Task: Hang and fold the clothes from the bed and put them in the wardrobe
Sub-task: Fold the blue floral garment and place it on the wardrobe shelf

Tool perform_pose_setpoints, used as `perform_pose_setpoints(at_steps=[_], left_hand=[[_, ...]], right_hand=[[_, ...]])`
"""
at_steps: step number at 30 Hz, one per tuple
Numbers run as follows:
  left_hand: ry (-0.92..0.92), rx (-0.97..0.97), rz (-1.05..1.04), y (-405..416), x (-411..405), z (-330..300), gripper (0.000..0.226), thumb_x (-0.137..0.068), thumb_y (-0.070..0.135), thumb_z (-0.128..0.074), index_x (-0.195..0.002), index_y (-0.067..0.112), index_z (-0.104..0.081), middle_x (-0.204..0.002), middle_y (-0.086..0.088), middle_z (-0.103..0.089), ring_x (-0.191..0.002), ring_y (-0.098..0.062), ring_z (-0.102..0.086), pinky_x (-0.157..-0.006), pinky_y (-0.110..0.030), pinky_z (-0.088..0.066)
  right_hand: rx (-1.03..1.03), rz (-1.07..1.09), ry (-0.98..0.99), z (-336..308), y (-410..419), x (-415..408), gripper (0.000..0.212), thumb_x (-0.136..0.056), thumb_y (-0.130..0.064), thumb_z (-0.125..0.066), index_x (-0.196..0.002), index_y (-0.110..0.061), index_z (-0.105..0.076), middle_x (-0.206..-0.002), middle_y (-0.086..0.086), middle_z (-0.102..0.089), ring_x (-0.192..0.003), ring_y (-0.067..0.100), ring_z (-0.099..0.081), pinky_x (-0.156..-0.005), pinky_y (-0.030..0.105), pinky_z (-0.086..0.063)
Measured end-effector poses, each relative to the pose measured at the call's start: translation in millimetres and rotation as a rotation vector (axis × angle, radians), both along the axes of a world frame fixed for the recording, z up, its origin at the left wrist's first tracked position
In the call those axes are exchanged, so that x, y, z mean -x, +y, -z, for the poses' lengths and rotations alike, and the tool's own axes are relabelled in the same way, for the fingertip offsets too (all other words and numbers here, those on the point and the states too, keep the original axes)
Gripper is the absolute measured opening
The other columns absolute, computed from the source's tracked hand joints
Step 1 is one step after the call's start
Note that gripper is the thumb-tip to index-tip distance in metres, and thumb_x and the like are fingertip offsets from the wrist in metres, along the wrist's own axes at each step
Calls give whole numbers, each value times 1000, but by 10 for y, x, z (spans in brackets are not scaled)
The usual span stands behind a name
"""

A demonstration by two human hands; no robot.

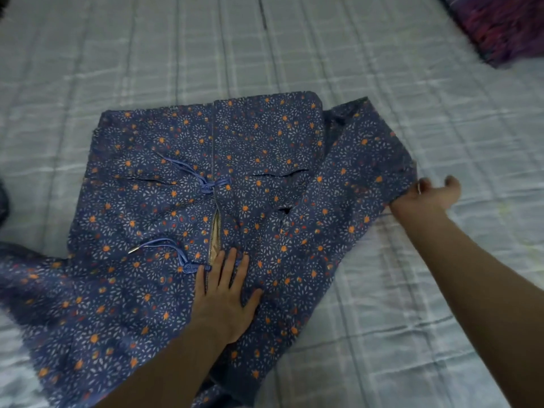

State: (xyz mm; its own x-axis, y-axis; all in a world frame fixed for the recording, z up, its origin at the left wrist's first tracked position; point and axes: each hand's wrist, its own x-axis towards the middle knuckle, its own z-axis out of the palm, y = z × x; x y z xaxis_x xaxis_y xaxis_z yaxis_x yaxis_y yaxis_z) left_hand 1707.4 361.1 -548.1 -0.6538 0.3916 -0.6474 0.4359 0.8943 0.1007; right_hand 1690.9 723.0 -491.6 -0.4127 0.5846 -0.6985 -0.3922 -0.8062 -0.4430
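A blue flowered jacket lies front up on the bed, its zip running straight away from the person, so the long axis of the garment points from near to far. The left hand rests flat on the cloth just beside the zip, fingers spread and straight, pinning the body of the jacket in place. The right hand is out to the right, at the end of the sleeve, which stretches away from the body of the jacket toward the far right; its fingers seem to pinch the cuff edge, though blur makes the grip hard to read. The sleeve is thus on the right hand's side, and the likely fold would carry it leftward across the zip line, over toward the pinning hand. No wardrobe, hanger or container shows here. A purple patterned cloth lies at the far right corner of the bed, well apart from the jacket.
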Motion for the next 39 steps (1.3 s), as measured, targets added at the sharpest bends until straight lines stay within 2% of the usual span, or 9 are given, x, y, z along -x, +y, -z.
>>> perform_pose_setpoints(at_steps=[5, 8, 11, 17, 21, 25, 28, 33, 39], left_hand=[[-5, 26, 8, 13, 0, -31, 90, -43, 71, 48, -125, 34, 52, -133, 9, 58, -130, -16, 48, -109, -47, 27], [-23, 44, 9, 30, 12, -58, 92, -40, 71, 50, -123, 33, 53, -133, 8, 59, -129, -17, 49, -103, -46, 31], [-16, 57, 13, 35, 17, -65, 90, -43, 72, 48, -124, 33, 52, -132, 8, 59, -129, -17, 48, -106, -47, 28], [-23, 104, 13, 56, 19, -66, 71, -89, 70, 1, -131, 32, 45, -140, 6, 52, -133, -19, 44, -115, -52, 17], [-29, 110, 27, 49, 31, -41, 71, -89, 71, 0, -131, 33, 44, -142, 5, 51, -134, -20, 43, -115, -52, 18], [-33, 107, 48, 19, 57, -26, 74, -89, 73, -1, -133, 33, 43, -142, 5, 51, -135, -20, 42, -115, -53, 17], [-54, 99, 67, 7, 83, -8, 75, -87, 75, -2, -130, 34, 44, -140, 6, 52, -135, -21, 42, -115, -53, 17], [-148, -143, 9, -132, 153, -152, 63, -96, 62, -5, -145, 36, 26, -150, 9, 39, -141, -16, 33, -116, -49, 17], [211, -628, 376, -768, -519, -496, 63, -80, 30, -43, -141, 16, -42, -153, -5, -31, -138, -26, -30, -113, -45, -28]], right_hand=[[67, -412, -224, -67, 358, -232, 47, -105, -33, -28, -109, 1, -61, -96, 27, -70, -90, 38, -67, -61, 46, -58], [-53, -864, 57, -89, 431, -429, 63, -103, -28, -12, -132, 18, -44, -139, 34, -44, -128, 36, -50, -106, 44, -40], [-163, -969, -71, -383, 380, -453, 60, -101, -38, -27, -115, 5, -67, -132, 25, -56, -114, 28, -63, -95, 41, -51], [-328, -386, -443, -499, 634, -661, 18, -72, -16, -66, -89, -16, -58, -86, 2, -62, -82, 20, -67, -58, 30, -56], [-667, -44, -668, -325, 847, -814, 69, -46, -37, -67, -113, -23, -58, -108, -3, -63, -97, 14, -65, -81, 32, -57], [-947, -293, -1071, -180, 679, -1046, 96, -60, -53, -66, -145, -22, -34, -148, 3, -35, -128, 17, -47, -108, 38, -40], [-1239, -496, -1214, -173, 69, -1312, 44, -75, -29, -62, -115, -11, -59, -116, 15, -62, -100, 27, -63, -93, 39, -48], [-595, -1146, -768, 79, -1403, -1577, 17, -95, -2, -47, -82, -9, -57, -65, 17, -64, -41, 17, -59, -44, 23, -48], [-524, -980, -641, 192, -2142, -1463, 13, -90, -11, -65, -81, -3, -62, -75, 14, -63, -65, 19, -57, -66, 31, -50]])
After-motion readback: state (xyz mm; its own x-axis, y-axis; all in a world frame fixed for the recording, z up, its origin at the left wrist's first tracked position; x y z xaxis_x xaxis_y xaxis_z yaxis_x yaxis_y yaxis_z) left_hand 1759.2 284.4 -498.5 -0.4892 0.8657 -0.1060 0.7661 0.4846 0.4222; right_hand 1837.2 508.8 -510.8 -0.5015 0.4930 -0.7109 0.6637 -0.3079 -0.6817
